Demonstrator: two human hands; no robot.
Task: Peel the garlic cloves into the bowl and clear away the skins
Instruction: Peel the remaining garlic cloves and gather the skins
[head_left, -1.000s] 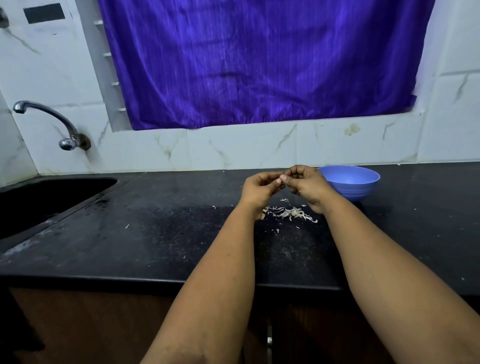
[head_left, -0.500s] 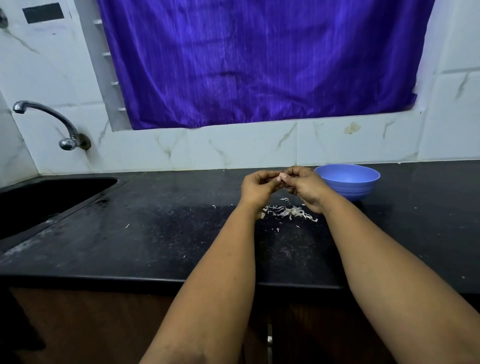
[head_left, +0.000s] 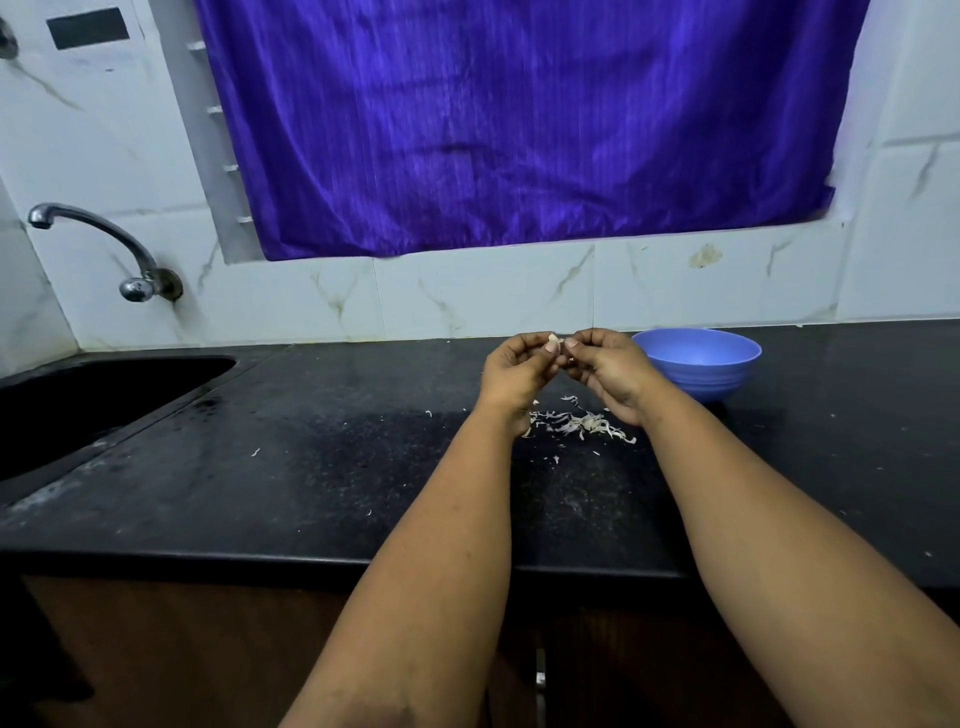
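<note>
Garlic clove (head_left: 554, 342): small and pale, held in the air between both hands above the countertop (head_left: 322, 467), to the left of the bowl and above the skin pile. Only its tip shows between the fingertips.

Left hand (head_left: 515, 370): fingers curled, thumb and forefinger pinching the clove from the left. Right hand (head_left: 605, 366): fingers curled, fingertips meeting the clove from the right and pinching at it (whether at skin or at the flesh itself I cannot tell). The two hands touch at the fingertips.

Skins (head_left: 576, 423): loose heap of whitish papery strips lying on the counter directly below the hands; a few stray flakes scattered further left and nearer the front edge.

Bowl (head_left: 698, 366): blue, upright, on the counter just right of the right hand. Contents not visible from this angle.

Surroundings: dark sink (head_left: 93, 400) recessed into the counter at far left, with a curved metal tap (head_left: 106, 249) mounted on the white tiled wall above it. Purple curtain (head_left: 519, 124) hangs over the window behind the counter.
</note>
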